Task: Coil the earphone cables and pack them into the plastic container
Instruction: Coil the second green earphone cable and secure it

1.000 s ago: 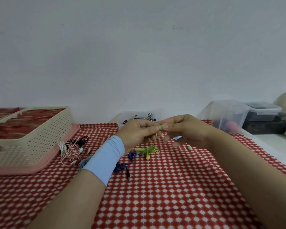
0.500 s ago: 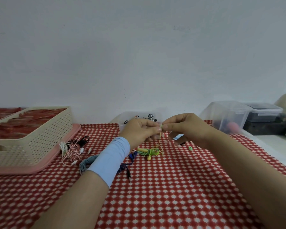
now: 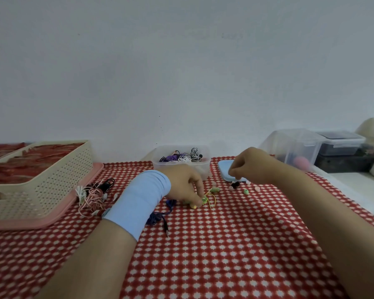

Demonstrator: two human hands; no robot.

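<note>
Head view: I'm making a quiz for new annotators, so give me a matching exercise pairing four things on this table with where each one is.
Things:
1. green-yellow earphones
2. pink-white earphone tangle
3. blue lid
4. black-and-white striped coil

Places:
A. inside the clear plastic container
B. at the left hand's fingertips
C. beside the cream basket
D. partly behind the right hand

Pairs: 1-B, 2-C, 3-D, 4-A.
</note>
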